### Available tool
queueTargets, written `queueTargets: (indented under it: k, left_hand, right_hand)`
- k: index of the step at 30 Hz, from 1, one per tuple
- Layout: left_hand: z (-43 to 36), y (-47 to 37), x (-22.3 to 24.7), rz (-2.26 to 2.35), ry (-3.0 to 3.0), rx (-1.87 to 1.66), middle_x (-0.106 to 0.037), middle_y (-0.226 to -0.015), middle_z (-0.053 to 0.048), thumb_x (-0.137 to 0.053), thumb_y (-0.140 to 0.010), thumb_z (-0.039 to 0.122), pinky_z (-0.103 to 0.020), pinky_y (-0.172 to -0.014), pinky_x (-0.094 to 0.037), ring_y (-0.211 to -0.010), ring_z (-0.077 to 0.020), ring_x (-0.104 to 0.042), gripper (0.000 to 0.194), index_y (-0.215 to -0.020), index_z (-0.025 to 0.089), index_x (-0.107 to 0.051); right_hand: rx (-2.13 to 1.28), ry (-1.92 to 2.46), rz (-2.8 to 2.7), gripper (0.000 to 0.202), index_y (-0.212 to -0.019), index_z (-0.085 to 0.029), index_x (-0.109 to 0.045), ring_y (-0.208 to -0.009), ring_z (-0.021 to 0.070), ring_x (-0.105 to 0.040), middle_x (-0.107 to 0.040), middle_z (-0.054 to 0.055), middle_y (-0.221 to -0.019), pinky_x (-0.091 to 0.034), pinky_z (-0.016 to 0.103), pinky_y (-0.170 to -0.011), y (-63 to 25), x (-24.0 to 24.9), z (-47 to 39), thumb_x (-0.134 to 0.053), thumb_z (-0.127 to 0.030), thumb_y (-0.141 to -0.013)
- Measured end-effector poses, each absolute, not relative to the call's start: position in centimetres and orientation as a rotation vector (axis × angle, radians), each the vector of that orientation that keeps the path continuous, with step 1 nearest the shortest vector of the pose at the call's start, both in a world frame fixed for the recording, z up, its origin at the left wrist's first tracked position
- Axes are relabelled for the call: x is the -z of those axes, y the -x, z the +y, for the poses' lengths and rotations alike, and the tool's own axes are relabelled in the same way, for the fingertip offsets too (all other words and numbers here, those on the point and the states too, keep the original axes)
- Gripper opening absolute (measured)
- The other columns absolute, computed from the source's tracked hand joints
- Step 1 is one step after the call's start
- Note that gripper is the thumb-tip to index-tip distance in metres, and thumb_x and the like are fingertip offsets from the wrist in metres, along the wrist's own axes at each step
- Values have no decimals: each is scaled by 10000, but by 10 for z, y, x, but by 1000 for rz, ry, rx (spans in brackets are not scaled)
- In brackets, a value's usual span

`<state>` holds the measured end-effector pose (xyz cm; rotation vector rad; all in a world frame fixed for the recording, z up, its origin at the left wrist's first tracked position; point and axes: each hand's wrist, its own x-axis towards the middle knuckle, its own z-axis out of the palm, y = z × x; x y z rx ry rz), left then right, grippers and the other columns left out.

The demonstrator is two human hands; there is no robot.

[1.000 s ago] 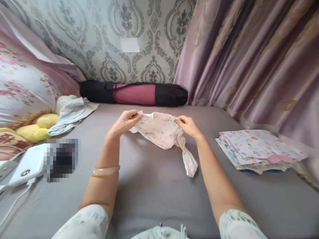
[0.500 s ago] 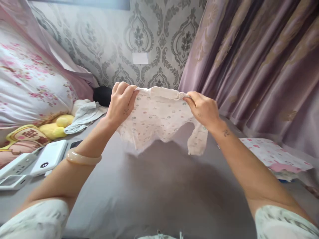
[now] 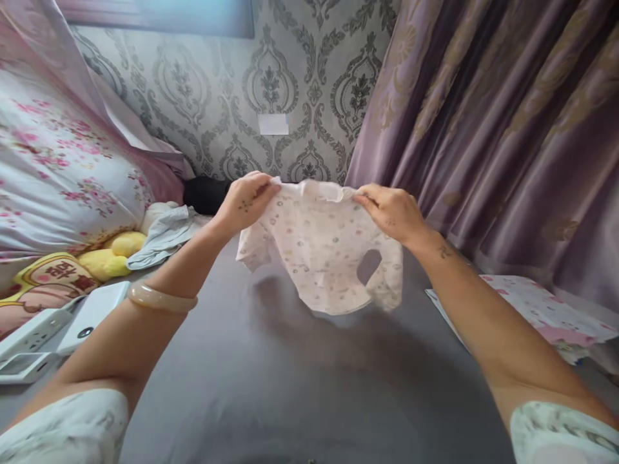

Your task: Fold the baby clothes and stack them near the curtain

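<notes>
A small pale pink shirt [image 3: 324, 248] with a fine print hangs in the air above the grey sheet [image 3: 300, 386]. Its left shoulder is pinched in my left hand [image 3: 249, 200], and my right hand [image 3: 391, 212] grips the right shoulder. The neckline stretches between my hands at the top. Both sleeves dangle at the sides, and the lower hem curves freely over the sheet.
At the left lie a floral pillow [image 3: 62, 148], a yellow plush [image 3: 109, 258], a light grey cloth [image 3: 162, 238], a power strip [image 3: 33, 332] and a white power bank [image 3: 94, 316]. Folded printed cloth [image 3: 546, 309] lies at the right, beneath a purple curtain [image 3: 483, 129].
The shirt's body has swung down and spread out, its hem now lower and rounded. My left hand sits slightly lower and further right; both hands keep their grip.
</notes>
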<state>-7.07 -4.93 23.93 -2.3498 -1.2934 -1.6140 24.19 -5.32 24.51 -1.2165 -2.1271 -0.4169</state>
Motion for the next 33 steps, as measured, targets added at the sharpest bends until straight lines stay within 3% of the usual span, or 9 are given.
queueTargets:
  k: [5,12,17,23,29,33]
  left_hand:
    - [-32,65,-229,-1415,2454,1772,-363,-564,42,-597,-802,362,-219,-471,-263,-534,-80,-339,283,-610,178,-498]
    - [-18,58,-218,-1470,2443,1876,-348,-545,48,-607,-788,416,-210,-450,-251,-521,-77,-313,313,-608,178,-514]
    - [-15,61,-214,-1508,2375,1831,-429,-573,37,-629,-774,418,-220,-480,-283,-541,-85,-361,268,-668,174,-592]
    - [-26,73,-216,-1414,2409,1568,-549,-702,1,-605,-798,393,-237,-590,-375,-645,-118,-462,221,-775,179,-660]
    - [-76,73,-217,-1278,2201,1435,-619,-906,-31,-586,-873,350,-236,-709,-441,-811,-145,-572,159,-883,232,-692]
    - [-121,83,-226,-1125,2090,1370,-655,-936,-29,-601,-889,332,-229,-701,-447,-783,-124,-587,150,-954,248,-707]
  right_hand:
    - [403,1251,-2101,492,-1037,-238,-653,-828,231,-634,-706,58,-885,-351,287,-633,-246,-241,-45,-358,-625,-962]
    - [390,1304,-2052,484,-1041,-240,-653,-834,235,-636,-712,63,-909,-347,281,-631,-251,-231,-33,-360,-618,-964]
    - [366,1320,-2044,387,-1081,-240,-633,-854,245,-635,-708,75,-955,-369,298,-660,-254,-230,-36,-414,-541,-972]
    - [176,1204,-2154,316,-998,-206,-651,-829,208,-611,-689,65,-923,-398,311,-720,-262,-228,-43,-437,-437,-972]
    - [210,1171,-2078,374,-887,-209,-666,-824,207,-598,-664,68,-889,-416,326,-732,-262,-231,-78,-453,-508,-955]
    - [87,1195,-2044,386,-867,-240,-689,-754,200,-598,-673,46,-837,-437,325,-679,-265,-247,-117,-514,-582,-906]
